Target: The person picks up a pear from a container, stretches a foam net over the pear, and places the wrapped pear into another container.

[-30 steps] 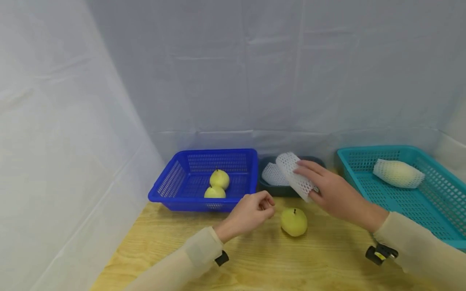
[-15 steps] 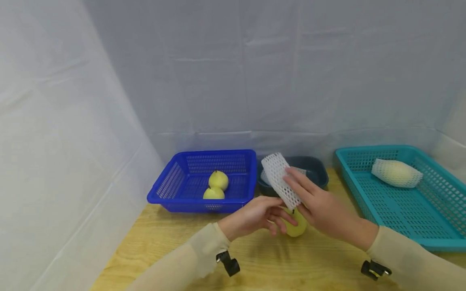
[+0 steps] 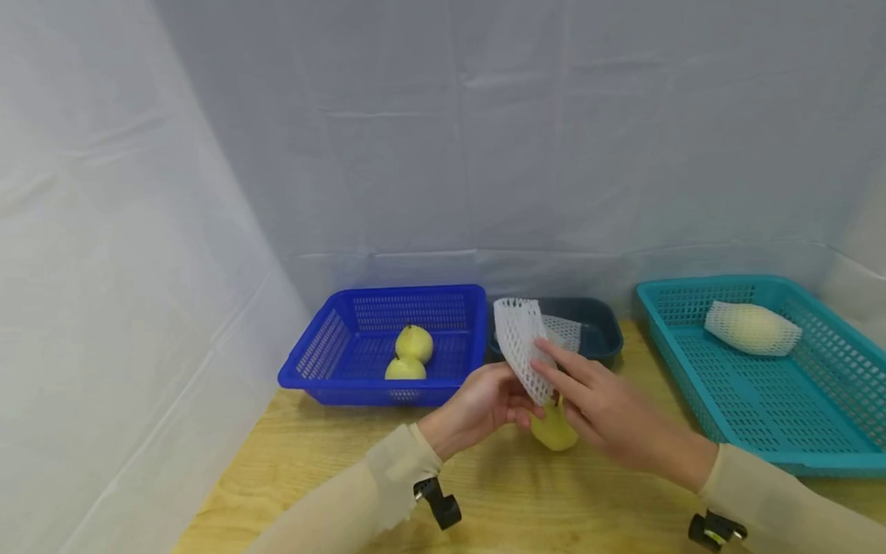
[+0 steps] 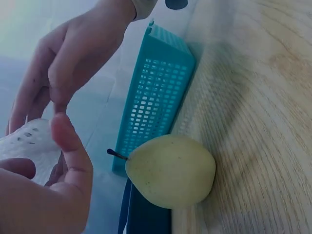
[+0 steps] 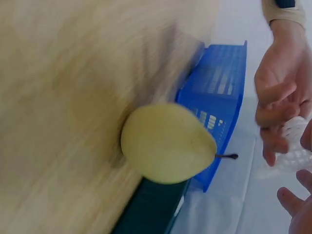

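A white foam fruit net (image 3: 521, 338) is held up at a slant between both hands over the table. My left hand (image 3: 476, 406) has its fingers and thumb around the net's lower end. My right hand (image 3: 612, 408) grips the same net from the right, fingers along its side. Directly below, a yellow-green pear (image 3: 556, 432) stands on the wooden table, partly hidden by the hands in the head view. In the left wrist view, the pear (image 4: 170, 170) shows whole, its stem pointing up, apart from the fingers.
A blue basket (image 3: 314, 377) with two pears (image 3: 415, 342) stands at the left. Behind the hands, a dark bin (image 3: 602, 327) has another foam net (image 3: 564, 331). At the right, a teal basket (image 3: 796, 408) contains a net-wrapped pear (image 3: 754, 329).
The right hand has brought the net leftward and down over the pear. My left hand has turned, opened its fingers, and taken hold of the net's lower end.
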Demonstrator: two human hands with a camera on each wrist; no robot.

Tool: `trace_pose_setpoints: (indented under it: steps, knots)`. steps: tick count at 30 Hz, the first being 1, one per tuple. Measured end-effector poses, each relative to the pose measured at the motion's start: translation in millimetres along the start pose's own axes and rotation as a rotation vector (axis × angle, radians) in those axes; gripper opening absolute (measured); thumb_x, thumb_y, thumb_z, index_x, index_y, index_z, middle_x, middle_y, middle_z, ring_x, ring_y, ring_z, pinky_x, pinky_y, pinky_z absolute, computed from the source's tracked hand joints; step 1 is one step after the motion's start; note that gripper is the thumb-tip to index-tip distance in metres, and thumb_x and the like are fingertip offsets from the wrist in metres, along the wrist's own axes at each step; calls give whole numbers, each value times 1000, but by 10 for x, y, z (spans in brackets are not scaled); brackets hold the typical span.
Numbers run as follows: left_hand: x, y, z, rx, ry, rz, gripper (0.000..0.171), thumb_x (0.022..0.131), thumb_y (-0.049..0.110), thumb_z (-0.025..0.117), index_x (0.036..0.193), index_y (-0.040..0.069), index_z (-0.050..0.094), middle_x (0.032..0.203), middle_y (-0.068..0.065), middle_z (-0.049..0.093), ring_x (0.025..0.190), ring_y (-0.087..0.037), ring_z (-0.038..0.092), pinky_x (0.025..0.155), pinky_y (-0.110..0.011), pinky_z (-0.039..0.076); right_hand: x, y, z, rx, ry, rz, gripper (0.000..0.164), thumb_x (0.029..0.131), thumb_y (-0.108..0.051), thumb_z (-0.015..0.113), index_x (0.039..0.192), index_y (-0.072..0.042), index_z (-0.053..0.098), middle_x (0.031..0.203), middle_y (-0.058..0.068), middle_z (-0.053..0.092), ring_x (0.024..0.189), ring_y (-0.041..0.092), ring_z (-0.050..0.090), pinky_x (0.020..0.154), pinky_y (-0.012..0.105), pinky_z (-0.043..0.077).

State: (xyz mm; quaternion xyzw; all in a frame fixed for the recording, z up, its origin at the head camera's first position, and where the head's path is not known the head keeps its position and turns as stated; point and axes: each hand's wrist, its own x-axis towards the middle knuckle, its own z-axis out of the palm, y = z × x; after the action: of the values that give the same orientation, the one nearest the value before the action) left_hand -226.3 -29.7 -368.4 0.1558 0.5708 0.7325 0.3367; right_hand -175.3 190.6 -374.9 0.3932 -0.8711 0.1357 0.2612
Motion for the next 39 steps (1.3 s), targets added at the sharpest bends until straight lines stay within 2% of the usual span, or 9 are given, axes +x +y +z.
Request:
trace_pose_setpoints:
  steps: [5, 7, 13, 19, 23, 30, 34, 36, 39]
  knots:
    - [35, -31, -54, 72, 89, 3, 38, 104, 22, 46, 135, 5, 60, 94, 2, 70, 81, -14, 64, 64, -25, 51, -10, -45, -9, 48, 15, 12, 58, 94, -8, 63, 150, -12, 48, 164, 9, 31, 138, 27, 46, 97, 45, 51]
    - [48, -40, -71, 87, 114, 6, 35, 103, 18, 48, 132, 3, 61, 91, 1, 68, 81, -15, 63, 63, -25, 51, -12, -60, -5, 64, 52, -5, 52, 93, -7, 63, 144, -13, 56, 161, 8, 37, 138, 26, 47, 100, 43, 48]
    - [61, -48, -74, 122, 124, 56, 29, 98, 6, 52, 124, -6, 60, 80, 1, 62, 77, -12, 60, 65, -25, 51, -21, -120, 18, 223, 192, 10, 39, 92, 3, 59, 127, -14, 63, 149, 8, 51, 134, 23, 50, 111, 19, 36]
    - [70, -48, -67, 92, 113, 66, 35, 95, 1, 56, 127, -11, 57, 87, -1, 67, 76, -10, 63, 68, -25, 53, 1, -110, 38, 446, 370, 116, 48, 85, 25, 50, 127, 2, 53, 136, 16, 53, 120, 17, 56, 95, 14, 45]
    - [72, -46, -66, 82, 105, 64, 41, 97, 1, 55, 135, -10, 54, 101, -5, 67, 79, -10, 64, 71, -24, 54, 0, -55, 45, 482, 449, 178, 45, 89, 25, 44, 129, 6, 49, 128, 17, 53, 102, 14, 60, 88, 16, 49]
    - [65, -49, -54, 72, 82, 81, 39, 100, 0, 52, 136, -15, 51, 102, -2, 66, 80, -8, 63, 75, -24, 54, -51, 39, 21, 580, 346, 456, 26, 103, 5, 42, 127, -2, 48, 113, 6, 56, 90, 7, 57, 77, 19, 48]
    - [75, -58, -33, 49, 61, 102, 37, 100, -1, 51, 132, -19, 50, 99, -1, 65, 79, -9, 63, 75, -24, 54, -56, 123, 50, 824, 236, 489, 33, 107, -4, 39, 140, 1, 44, 129, 3, 55, 104, 2, 60, 83, 20, 52]
    - [84, -64, -19, 35, 57, 106, 30, 100, -1, 50, 126, -17, 53, 98, -1, 63, 79, -10, 62, 75, -25, 54, -72, 158, 66, 989, 155, 479, 41, 108, -7, 38, 148, 3, 38, 138, -3, 53, 115, -1, 58, 88, 21, 52]
    - [100, -79, 1, 19, 61, 94, 17, 100, -1, 50, 114, -11, 55, 96, -2, 60, 78, -11, 62, 74, -25, 55, -84, 170, 64, 1145, 10, 549, 49, 110, -20, 38, 155, -3, 32, 152, 0, 46, 129, -1, 49, 96, 22, 49]
